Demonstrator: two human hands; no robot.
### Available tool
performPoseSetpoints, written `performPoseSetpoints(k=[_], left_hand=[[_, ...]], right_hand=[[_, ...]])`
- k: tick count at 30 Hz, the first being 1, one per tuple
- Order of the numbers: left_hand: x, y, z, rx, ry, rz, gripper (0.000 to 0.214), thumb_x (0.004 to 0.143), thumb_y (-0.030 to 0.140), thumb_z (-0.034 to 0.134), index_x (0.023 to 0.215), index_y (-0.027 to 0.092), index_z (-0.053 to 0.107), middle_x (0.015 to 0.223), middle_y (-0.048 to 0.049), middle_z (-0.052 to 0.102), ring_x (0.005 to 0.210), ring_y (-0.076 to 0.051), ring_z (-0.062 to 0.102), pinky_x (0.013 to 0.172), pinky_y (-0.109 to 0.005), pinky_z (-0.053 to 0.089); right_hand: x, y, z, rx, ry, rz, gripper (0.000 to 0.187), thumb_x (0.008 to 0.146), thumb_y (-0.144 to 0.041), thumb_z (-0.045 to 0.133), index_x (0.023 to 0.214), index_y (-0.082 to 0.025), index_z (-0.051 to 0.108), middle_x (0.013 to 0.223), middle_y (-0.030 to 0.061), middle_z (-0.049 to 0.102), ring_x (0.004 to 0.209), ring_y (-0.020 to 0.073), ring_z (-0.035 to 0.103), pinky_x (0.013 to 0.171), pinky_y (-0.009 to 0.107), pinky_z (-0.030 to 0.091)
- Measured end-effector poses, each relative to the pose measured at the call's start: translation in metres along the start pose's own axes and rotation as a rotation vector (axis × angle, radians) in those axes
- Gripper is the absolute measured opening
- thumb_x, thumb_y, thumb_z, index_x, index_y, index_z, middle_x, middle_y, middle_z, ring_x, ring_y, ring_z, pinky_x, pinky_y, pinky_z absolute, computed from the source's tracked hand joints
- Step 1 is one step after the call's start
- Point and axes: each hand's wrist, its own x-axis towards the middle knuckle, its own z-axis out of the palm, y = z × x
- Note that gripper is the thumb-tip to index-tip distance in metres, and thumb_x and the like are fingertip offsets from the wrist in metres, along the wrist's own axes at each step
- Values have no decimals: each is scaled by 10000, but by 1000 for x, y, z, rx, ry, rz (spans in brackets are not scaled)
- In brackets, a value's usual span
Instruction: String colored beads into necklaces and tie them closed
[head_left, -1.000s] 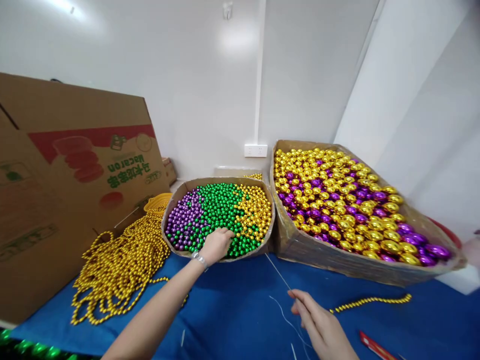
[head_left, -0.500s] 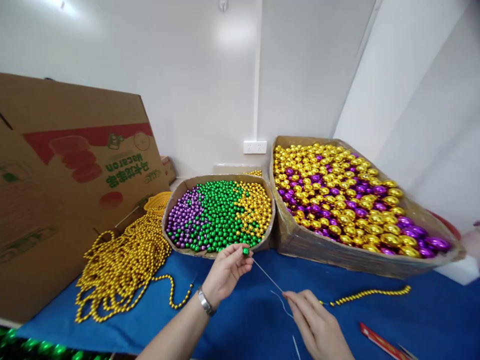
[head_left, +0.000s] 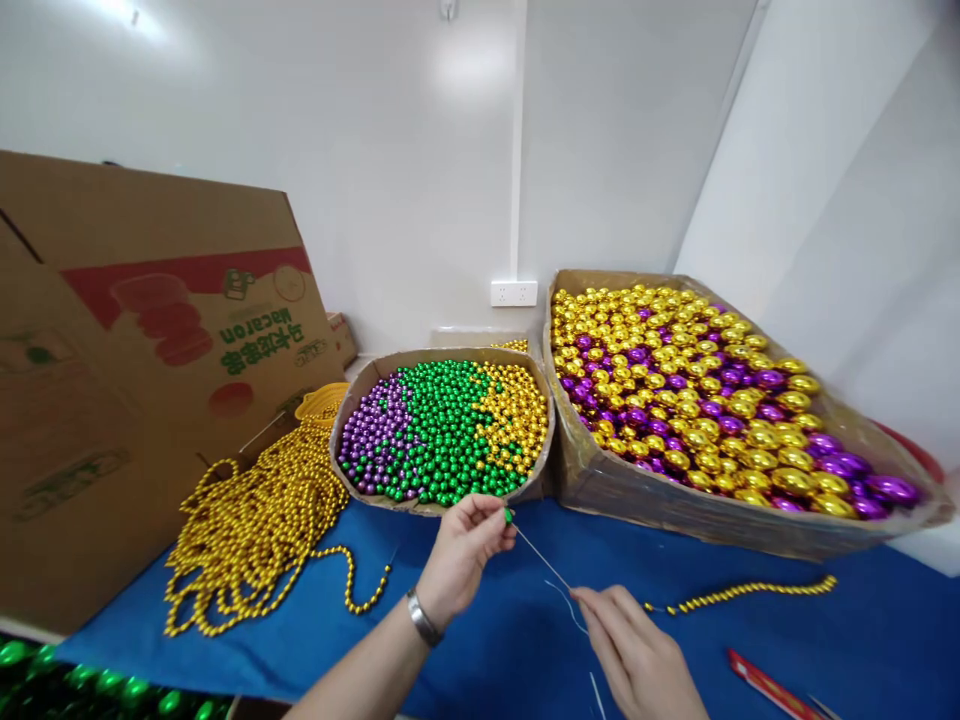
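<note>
My left hand (head_left: 472,545), with a metal watch band on its wrist, pinches a shiny green bead (head_left: 508,516) just past the near rim of the small box. A thin pale thread (head_left: 541,556) runs straight from the bead down to my right hand (head_left: 634,640), whose thumb and fingers are closed on it. Its loose end curls on the blue cloth beside those fingers. Close by on the right lies a short strand of gold beads (head_left: 750,597). Beyond my left hand stands the small box (head_left: 352,385) of purple, green and gold beads.
A large box (head_left: 675,525) of gold and purple oval beads stands at right. On the left, gold bead strands (head_left: 255,540) are heaped before a tall carton (head_left: 172,420) and yellow basket (head_left: 319,404). A red packet (head_left: 769,685) lies front right on the blue cloth (head_left: 495,640).
My left fingers have moved slightly right and down with the green bead, which now shows less between them. My right hand keeps its pinch almost in place. The whole view has shifted a little.
</note>
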Motion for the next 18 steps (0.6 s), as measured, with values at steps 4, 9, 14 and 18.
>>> performPoseSetpoints(k=[4,9,14,18], left_hand=[[-1,2,-8,437,-32,191,291,782,369,634,991,172,586,921,-76,639,828,-184,623,708,-303,511],[35,52,-55,1479,-181,672,431,793,377,614,1205,265,553,1321,-98,485,1297,-311,318,1056,-521,260],[81,70,-92,1905,-438,578,619,728,536,627,1299,369,458,1460,-59,319,1338,-375,226,1047,-593,183],[103,59,-94,1920,-475,686,668,746,562,590,1347,342,396,1460,-87,319,1350,-355,210,1062,-574,158]], right_hand=[[-3,7,6,18,25,-22,284,945,-333,366,1003,-227,624,772,35,635,661,131,661,597,182,532],[-8,16,1,33,17,35,238,931,-335,404,1002,-245,613,811,32,648,719,148,662,622,198,532],[-8,13,-1,45,45,21,224,931,-335,402,976,-254,605,781,21,644,679,145,656,602,196,529],[-5,11,-1,45,63,18,202,934,-304,402,983,-256,592,792,16,641,680,133,652,603,180,523]])
